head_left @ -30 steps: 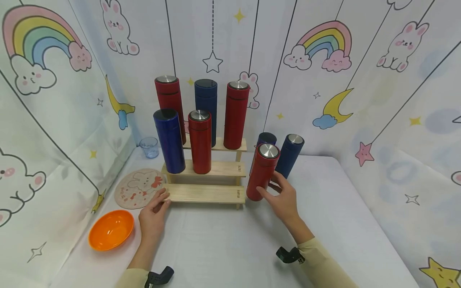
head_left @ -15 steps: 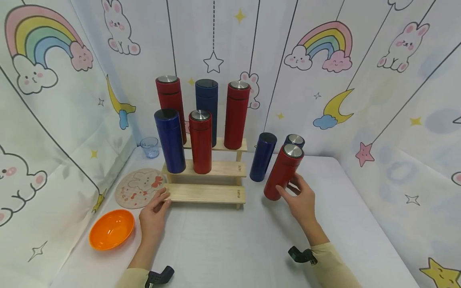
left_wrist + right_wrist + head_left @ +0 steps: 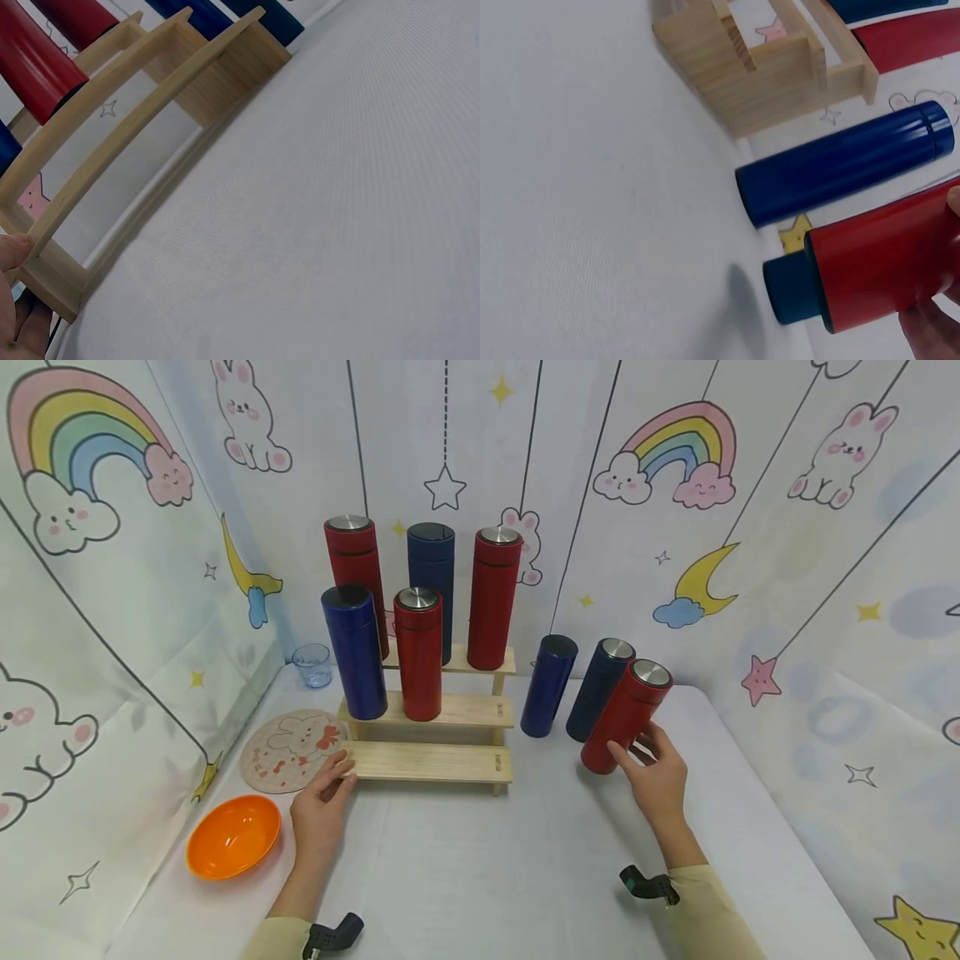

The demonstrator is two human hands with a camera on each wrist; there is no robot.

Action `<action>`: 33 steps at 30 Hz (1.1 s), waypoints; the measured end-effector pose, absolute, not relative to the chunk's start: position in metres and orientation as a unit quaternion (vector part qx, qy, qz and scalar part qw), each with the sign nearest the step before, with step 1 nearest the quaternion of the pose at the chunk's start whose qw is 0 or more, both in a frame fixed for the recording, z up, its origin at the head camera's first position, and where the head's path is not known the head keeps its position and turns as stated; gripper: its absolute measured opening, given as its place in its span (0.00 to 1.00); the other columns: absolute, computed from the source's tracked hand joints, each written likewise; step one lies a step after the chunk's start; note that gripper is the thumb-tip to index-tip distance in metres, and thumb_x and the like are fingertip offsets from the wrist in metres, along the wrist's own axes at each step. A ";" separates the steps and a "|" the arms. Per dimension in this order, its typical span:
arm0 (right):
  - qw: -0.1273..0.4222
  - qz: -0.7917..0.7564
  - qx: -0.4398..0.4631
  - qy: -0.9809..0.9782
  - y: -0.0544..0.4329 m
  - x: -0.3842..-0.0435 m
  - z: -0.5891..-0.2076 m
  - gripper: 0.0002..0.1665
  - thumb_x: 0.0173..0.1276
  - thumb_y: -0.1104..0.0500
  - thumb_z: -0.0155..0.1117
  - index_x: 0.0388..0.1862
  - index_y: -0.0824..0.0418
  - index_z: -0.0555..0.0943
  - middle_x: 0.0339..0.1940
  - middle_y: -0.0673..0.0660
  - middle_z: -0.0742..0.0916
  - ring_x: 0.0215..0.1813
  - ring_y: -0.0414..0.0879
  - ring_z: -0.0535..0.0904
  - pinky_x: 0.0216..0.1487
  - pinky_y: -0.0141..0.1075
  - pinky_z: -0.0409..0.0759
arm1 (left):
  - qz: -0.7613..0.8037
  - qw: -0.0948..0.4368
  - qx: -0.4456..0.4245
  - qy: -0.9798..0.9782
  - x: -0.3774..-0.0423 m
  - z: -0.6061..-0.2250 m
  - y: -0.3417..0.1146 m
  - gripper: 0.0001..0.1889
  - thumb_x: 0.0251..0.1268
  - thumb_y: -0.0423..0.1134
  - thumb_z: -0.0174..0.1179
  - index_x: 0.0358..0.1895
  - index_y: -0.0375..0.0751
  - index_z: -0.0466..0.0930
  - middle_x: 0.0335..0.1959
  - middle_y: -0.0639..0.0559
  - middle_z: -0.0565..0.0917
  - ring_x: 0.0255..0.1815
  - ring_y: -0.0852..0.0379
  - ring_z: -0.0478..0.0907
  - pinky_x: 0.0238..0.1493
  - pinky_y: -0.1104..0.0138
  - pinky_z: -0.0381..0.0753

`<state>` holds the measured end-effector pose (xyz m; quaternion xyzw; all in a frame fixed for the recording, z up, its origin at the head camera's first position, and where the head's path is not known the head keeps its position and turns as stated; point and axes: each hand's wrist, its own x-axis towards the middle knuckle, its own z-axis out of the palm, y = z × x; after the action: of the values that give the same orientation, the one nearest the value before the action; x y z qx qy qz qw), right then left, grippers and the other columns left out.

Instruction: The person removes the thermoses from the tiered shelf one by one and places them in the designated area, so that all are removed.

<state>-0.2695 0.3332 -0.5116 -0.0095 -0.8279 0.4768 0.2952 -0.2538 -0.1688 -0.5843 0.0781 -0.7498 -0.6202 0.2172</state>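
Observation:
My right hand (image 3: pixel 657 777) grips a red thermos (image 3: pixel 624 720) with a silver lid, thumb on one side and fingers round the other. The flask leans to the right, its base off the table with a shadow beside it in the right wrist view. Just behind it stands a dark blue thermos (image 3: pixel 596 693) with a silver lid, partly covered. A shinier blue thermos (image 3: pixel 840 165) stands to the left of both. My left hand (image 3: pixel 321 810) holds the left end of the lowest step of a three-step wooden rack (image 3: pixel 427 762), thumb on the edge and fingers against the side.
On the rack's top step are two red thermoses and a blue thermos (image 3: pixel 431 585); on the middle step, a blue thermos (image 3: pixel 356 652) and a red thermos (image 3: pixel 420 660). An orange bowl (image 3: pixel 234 837), a round bunny mat (image 3: pixel 288 760) and a blue glass cup (image 3: pixel 312 666) lie left.
My right hand has carried the red thermos rightward, past the shiny blue thermos and across the dark blue one, uncovering the former. My left hand stays on the rack.

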 end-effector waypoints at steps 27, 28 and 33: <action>0.287 0.472 -0.076 -0.830 0.382 -0.310 -0.516 0.39 0.73 0.50 0.79 0.78 0.60 0.77 0.71 0.59 0.84 0.67 0.60 0.84 0.64 0.43 0.84 | -0.623 0.220 0.080 -0.747 -0.253 -0.579 -0.170 0.14 0.75 0.30 0.70 0.60 0.37 0.91 0.69 0.52 0.84 0.76 0.52 0.75 0.60 0.81 0.77; 0.286 0.472 -0.078 -0.830 0.383 -0.312 -0.517 0.39 0.73 0.50 0.79 0.78 0.60 0.77 0.71 0.59 0.84 0.67 0.60 0.84 0.64 0.42 0.84 | -0.624 0.220 0.080 -0.746 -0.253 -0.579 -0.169 0.14 0.75 0.30 0.70 0.60 0.37 0.91 0.69 0.51 0.84 0.76 0.52 0.74 0.60 0.81 0.77; 0.286 0.487 -0.087 -0.820 0.388 -0.320 -0.523 0.39 0.72 0.52 0.79 0.77 0.61 0.77 0.71 0.60 0.84 0.67 0.61 0.84 0.65 0.43 0.84 | -0.626 0.218 0.081 -0.745 -0.253 -0.579 -0.168 0.14 0.75 0.29 0.70 0.60 0.36 0.91 0.70 0.48 0.84 0.77 0.51 0.74 0.60 0.82 0.77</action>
<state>-0.3204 0.3877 -0.5233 -0.0869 -0.8205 0.4871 0.2864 -0.2531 -0.1682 -0.5794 0.0806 -0.7446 -0.6256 0.2185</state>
